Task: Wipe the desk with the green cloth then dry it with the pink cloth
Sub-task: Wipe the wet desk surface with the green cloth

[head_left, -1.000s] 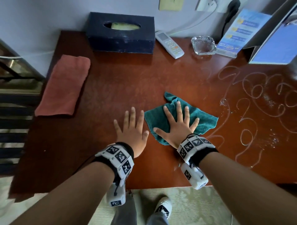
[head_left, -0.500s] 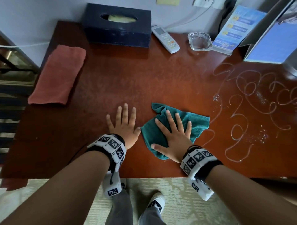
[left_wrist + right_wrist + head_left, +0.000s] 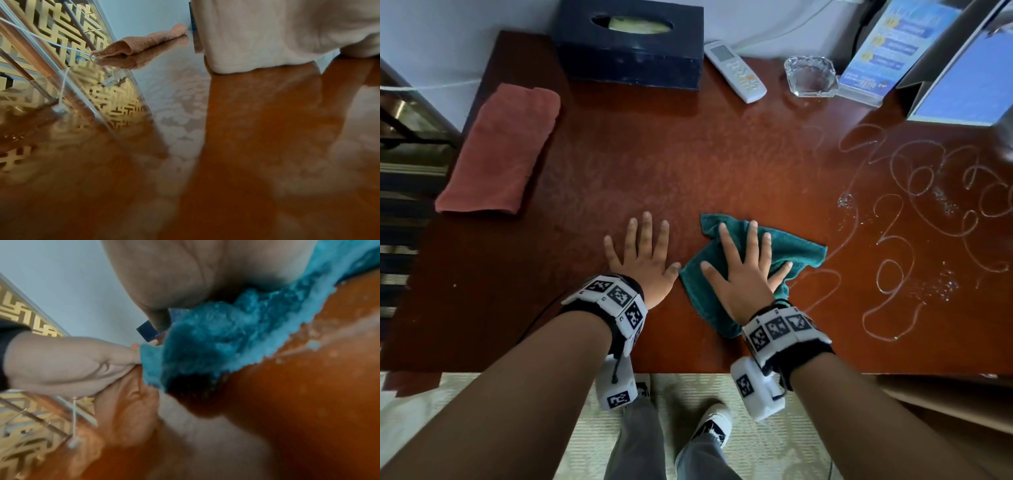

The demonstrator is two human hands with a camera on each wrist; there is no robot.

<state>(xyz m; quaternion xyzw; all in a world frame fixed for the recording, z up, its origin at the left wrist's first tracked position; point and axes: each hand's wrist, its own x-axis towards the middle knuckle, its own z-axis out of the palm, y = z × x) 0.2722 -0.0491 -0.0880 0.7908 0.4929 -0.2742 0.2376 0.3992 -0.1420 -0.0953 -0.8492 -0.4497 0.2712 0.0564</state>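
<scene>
Right hand point(image 3: 744, 274) flat on green cloth point(image 3: 794, 250), left hand point(image 3: 643, 260) flat on bare bench point(image 3: 688, 164), both near front edge.
Fingers of both spread straight, gripping nothing. Pink cloth point(image 3: 500, 150) folded at left edge; tissue box point(image 3: 630, 44), remote point(image 3: 736, 72), glass ashtray point(image 3: 810, 77), leaflet stand point(image 3: 887, 51) along back edge; wet squiggles point(image 3: 914, 219) toward right. Right wrist view alone shows left thumb point(image 3: 115, 352) touching the cloth's edge.
</scene>
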